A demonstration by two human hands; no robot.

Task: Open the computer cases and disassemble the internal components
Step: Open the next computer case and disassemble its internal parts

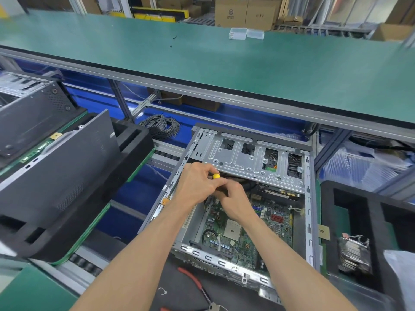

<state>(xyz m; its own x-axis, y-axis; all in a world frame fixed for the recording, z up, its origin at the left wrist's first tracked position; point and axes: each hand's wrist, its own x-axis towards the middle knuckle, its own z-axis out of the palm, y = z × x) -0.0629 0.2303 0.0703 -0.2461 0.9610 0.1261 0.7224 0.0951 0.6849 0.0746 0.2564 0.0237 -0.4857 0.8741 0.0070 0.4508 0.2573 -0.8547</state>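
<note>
Both hands work inside the opened case.
Left hand [197, 184] curls around a yellow-capped black screwdriver [216, 176]; right hand [233, 200] pinches its shaft lower down, over the green motherboard [251, 230] in the lidless grey metal computer case [311, 212] on the conveyor, red-handled pliers [195, 280] just in front.

Motherboard [247, 232] in open case [311, 198]; pliers [197, 283] before, heatsink [353, 254] right

The screwdriver [216, 176] shows only its yellow cap; the hands hide its shaft and tip. The red-handled pliers [197, 286] run off the bottom edge. The heatsink [353, 254] at right is blurred.
</note>
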